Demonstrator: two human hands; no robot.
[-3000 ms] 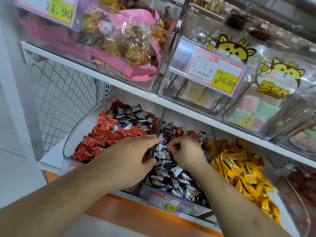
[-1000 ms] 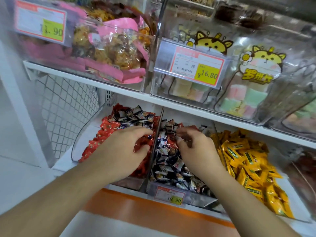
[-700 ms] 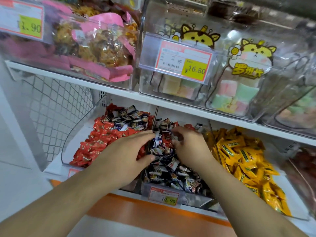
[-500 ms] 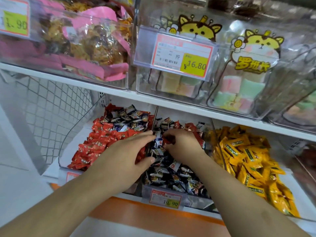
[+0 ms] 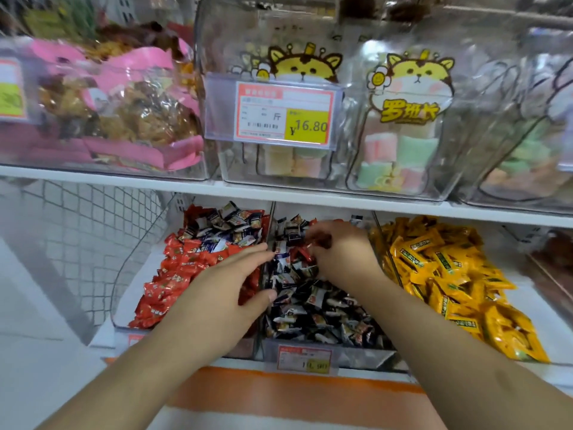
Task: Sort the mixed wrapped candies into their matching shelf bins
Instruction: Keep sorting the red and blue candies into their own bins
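Observation:
Three clear bins sit on the lower shelf. The left bin holds red wrapped candies [image 5: 167, 274], with dark blue-and-white ones [image 5: 223, 231] mixed in at its back. Dark wrapped candies [image 5: 310, 301] fill the middle bin, with a few red ones [image 5: 299, 252] near the back. The right bin is full of yellow candies [image 5: 440, 268]. My left hand [image 5: 229, 293] lies flat over the divider between the left and middle bins, fingers straight. My right hand [image 5: 341, 252] reaches deep into the middle bin, its fingertips pinching a red candy [image 5: 321, 240], which is blurred.
The upper shelf edge [image 5: 279, 197] hangs just above my hands, carrying bins of pink snack bags [image 5: 124, 113] and pastel marshmallows [image 5: 400, 150] and a 16.80 price tag [image 5: 283, 114]. White wire mesh [image 5: 77, 231] stands left. A small price tag [image 5: 304, 358] fronts the middle bin.
My right hand has worked from the middle of the dark-candy bin toward its back, among the red strays. My left hand has stayed over the divider. My head moved closer to the shelf.

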